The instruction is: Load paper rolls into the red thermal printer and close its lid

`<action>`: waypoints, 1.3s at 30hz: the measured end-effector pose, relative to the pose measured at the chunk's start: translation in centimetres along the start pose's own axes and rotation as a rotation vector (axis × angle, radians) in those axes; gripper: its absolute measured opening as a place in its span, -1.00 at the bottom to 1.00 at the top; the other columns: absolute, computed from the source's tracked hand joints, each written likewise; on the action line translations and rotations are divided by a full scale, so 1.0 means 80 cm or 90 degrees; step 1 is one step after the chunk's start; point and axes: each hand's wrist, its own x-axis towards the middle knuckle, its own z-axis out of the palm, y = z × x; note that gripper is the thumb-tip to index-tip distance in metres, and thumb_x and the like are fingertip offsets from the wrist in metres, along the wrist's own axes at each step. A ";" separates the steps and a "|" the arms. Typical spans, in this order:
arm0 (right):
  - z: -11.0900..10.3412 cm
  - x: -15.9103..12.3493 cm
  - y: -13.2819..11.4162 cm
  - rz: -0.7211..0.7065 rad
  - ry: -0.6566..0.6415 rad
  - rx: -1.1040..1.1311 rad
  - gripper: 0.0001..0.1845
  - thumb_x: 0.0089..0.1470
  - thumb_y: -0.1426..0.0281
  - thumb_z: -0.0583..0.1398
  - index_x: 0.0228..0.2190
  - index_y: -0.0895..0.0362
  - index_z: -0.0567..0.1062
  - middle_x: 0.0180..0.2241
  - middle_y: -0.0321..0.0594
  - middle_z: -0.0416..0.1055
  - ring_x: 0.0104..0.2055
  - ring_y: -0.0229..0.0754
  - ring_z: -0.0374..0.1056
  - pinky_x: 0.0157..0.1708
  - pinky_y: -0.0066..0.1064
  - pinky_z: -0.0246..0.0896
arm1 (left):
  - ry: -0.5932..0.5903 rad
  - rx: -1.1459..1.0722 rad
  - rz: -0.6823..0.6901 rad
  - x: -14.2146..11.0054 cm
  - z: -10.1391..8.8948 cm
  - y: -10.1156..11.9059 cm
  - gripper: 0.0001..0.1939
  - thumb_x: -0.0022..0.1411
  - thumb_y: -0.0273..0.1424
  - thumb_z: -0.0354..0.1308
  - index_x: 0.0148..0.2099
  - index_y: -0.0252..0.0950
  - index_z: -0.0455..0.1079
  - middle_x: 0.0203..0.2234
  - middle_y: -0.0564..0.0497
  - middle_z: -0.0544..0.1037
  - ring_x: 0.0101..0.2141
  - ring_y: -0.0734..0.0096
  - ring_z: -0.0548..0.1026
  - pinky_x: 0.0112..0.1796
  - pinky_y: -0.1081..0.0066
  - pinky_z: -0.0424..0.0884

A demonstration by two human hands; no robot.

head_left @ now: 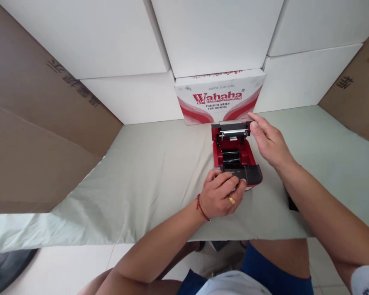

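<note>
The red-and-black device (246, 157) stands open on the table (160, 164), just in front of the Wahaha carton (218, 107). Nearer the carton, fingers of the right hand (272, 143) grasp the raised lid (233, 133); farther from it, the left hand (219, 194) curls its fingers against the device's front, whether gripping I cannot tell.

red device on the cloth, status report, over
Left hand on front of red device. Right hand at right edge of its raised lid. Wahaha box close behind.
</note>
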 end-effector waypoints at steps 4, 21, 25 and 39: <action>-0.012 -0.039 -0.004 -0.081 -0.003 0.008 -0.47 0.48 -0.03 0.08 0.09 0.00 0.67 0.11 -0.10 0.68 0.20 -0.01 0.57 0.31 -0.06 0.39 | 0.017 -0.004 -0.002 0.001 0.001 -0.001 -0.70 0.34 -0.47 0.22 0.10 -0.21 0.55 -0.29 -0.01 0.66 -0.17 0.28 0.60 -0.09 0.19 0.36; -0.005 -0.088 0.029 -0.189 -0.060 0.014 -0.53 0.50 0.27 0.02 -0.14 -0.05 0.75 -0.01 -0.18 0.74 0.17 -0.04 0.62 0.33 0.08 0.40 | 0.083 -0.176 -0.407 -0.014 -0.004 -0.051 -0.68 0.59 -0.30 -0.05 0.11 -0.09 0.54 -0.20 0.01 0.77 -0.10 0.19 0.69 0.20 0.01 0.36; -0.005 -0.088 0.028 -0.217 -0.051 0.007 -0.56 0.49 0.33 0.03 -0.14 0.00 0.73 -0.03 -0.15 0.74 0.15 -0.07 0.62 0.33 0.02 0.38 | 0.059 -0.241 -0.389 -0.023 0.001 -0.058 -0.77 0.51 -0.25 0.10 0.03 -0.10 0.56 -0.17 -0.02 0.73 -0.08 0.14 0.64 0.14 0.01 0.43; 0.005 -0.114 0.019 -0.577 -0.040 -0.051 -0.69 0.42 0.29 0.18 0.01 0.17 0.63 -0.17 -0.03 0.69 -0.15 -0.04 0.52 -0.13 -0.12 0.54 | 0.069 -0.931 -0.750 -0.026 0.023 -0.068 0.18 0.03 -0.24 0.53 0.56 0.25 -0.01 0.58 0.14 0.12 0.62 0.07 -0.08 0.58 -0.01 -0.15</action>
